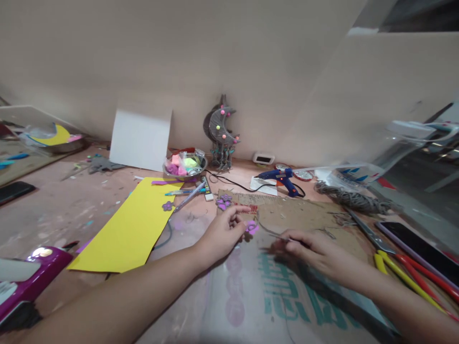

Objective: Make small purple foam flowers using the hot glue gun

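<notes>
My left hand (225,231) hovers over the cardboard sheet (308,215), index finger stretched out, the other fingers pinched on a small purple paper flower (251,227). My right hand (311,249) lies low on the cardboard just to the right, fingers closed on a thin dark wire or stick (276,234) that points toward the flower. More purple flowers (224,201) lie on the cardboard's far left corner, and one (167,206) rests on the yellow paper.
A yellow paper sheet (131,227) lies at left. A blue glue gun (283,178), a metal bowl of coloured bits (184,167), a moon ornament (220,131), twine (353,199), scissors (373,236), a phone (418,243) and a purple device (30,279) stand around.
</notes>
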A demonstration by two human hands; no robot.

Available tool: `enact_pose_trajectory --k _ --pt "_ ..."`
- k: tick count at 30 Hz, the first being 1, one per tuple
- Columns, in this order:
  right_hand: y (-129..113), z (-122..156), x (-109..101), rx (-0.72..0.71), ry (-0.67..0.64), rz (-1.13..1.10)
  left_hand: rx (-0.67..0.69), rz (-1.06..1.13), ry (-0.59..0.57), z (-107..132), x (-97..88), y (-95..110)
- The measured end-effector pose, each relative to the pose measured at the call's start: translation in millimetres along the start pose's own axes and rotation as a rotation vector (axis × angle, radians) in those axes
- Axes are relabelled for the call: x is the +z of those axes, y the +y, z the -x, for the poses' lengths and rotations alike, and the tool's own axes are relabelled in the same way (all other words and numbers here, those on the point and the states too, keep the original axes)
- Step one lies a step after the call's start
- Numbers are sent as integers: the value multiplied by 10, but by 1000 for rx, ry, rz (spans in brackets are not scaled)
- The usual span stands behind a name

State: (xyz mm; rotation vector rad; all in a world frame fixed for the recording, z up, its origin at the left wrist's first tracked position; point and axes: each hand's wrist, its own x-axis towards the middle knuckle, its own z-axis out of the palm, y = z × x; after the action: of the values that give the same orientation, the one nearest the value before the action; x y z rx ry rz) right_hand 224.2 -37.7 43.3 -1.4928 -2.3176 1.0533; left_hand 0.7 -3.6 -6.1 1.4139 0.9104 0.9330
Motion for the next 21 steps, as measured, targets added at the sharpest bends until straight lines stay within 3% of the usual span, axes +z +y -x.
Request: enact_pose_trajectory --k 3,6,10,21 --pt "97 -32 57 -20 215 106 3 0 -4 -3 5 0" --pt "190 -66 92 -79 315 217 7 12 4 -9 10 -7" --pt "257 -144 104 -109 335 297 -4 -17 19 -4 17 9" --pt "193 -157 183 -111 312 246 37 -88 -32 23 7 65"
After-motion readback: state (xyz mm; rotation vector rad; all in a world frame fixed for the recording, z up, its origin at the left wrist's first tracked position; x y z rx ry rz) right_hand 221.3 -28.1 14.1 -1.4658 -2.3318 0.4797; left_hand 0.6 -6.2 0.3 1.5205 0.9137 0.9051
